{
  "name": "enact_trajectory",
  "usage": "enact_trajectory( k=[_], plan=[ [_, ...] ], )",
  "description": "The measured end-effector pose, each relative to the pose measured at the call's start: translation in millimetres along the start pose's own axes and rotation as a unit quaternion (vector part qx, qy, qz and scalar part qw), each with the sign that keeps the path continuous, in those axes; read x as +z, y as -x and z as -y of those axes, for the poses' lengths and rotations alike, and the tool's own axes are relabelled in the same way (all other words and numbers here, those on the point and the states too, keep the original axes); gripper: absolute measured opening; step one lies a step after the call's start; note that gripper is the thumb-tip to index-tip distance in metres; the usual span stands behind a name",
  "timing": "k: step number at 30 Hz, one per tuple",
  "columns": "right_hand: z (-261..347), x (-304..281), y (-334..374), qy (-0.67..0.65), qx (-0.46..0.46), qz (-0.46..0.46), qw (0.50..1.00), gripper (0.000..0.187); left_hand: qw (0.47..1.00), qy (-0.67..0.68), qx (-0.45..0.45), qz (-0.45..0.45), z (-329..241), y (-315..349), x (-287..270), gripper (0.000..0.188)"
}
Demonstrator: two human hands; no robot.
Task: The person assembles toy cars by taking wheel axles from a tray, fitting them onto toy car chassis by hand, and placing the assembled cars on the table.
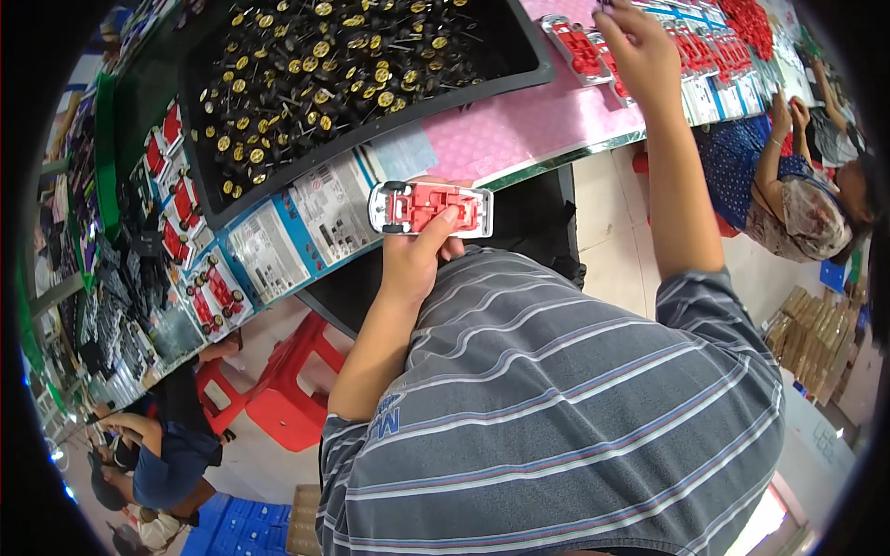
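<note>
Red and white plastic: one toy car (428, 202), underside up, moulded in ribs and recesses, black wheels at its left end. Location: the left hand (414, 264), at the table's near edge; thumb pressed across the red underside, fingers wrapped beneath.

Right hand (644, 56): extended to the far right above a row of red and white toy cars (581, 54), fingers bent inward. A small dark item shows at the fingertips, cut by the frame; whether it is gripped cannot be told.

Container: one large black tray (505, 51), raised rim, smooth walls, holding a loose heap of wheel-and-axle pieces (315, 69), black wheels with yellow hubs, thin rods.

Printed matter: white and blue sheets (269, 255) along the near left edge, dense with fine print too small to read; further sheets under the right-hand cars.

Covering: pink patterned sheet (519, 130), glossy, right of the tray.

Left of the tray: red and white cars (215, 292) with wheels, in a line. Far right: a heap of bright red parts (746, 26).

Clothing: grey striped shirt (556, 398), blue lettering at the chest.

Floor, near left: red plastic stool (297, 385); blue crates (236, 526).
</note>
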State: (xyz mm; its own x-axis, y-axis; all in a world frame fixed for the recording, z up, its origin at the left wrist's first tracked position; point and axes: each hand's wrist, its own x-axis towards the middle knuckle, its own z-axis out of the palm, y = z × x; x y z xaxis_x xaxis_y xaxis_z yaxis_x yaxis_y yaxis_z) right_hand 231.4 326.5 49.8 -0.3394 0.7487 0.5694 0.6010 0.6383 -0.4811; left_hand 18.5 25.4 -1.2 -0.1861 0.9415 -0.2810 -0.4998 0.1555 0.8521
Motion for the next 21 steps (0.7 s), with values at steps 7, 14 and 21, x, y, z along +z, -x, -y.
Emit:
enact_trajectory(
  k=[7, 14, 21],
  plan=[
    [136, -12, 122, -0.335, 0.042, 0.304, 0.891, 0.046, 0.998, 0.059, 0.007, -0.032, 4, 0, -10, 0.036],
    [156, 15, 126, -0.267, -0.082, 0.283, 0.918, 0.053, 0.995, 0.082, 0.012, -0.05, -7, 4, -13, 0.036],
    [168, 20, 122, -0.257, -0.09, 0.351, 0.896, 0.055, 0.996, 0.071, 0.035, -0.05, 3, 16, -22, 0.038]
  ],
)
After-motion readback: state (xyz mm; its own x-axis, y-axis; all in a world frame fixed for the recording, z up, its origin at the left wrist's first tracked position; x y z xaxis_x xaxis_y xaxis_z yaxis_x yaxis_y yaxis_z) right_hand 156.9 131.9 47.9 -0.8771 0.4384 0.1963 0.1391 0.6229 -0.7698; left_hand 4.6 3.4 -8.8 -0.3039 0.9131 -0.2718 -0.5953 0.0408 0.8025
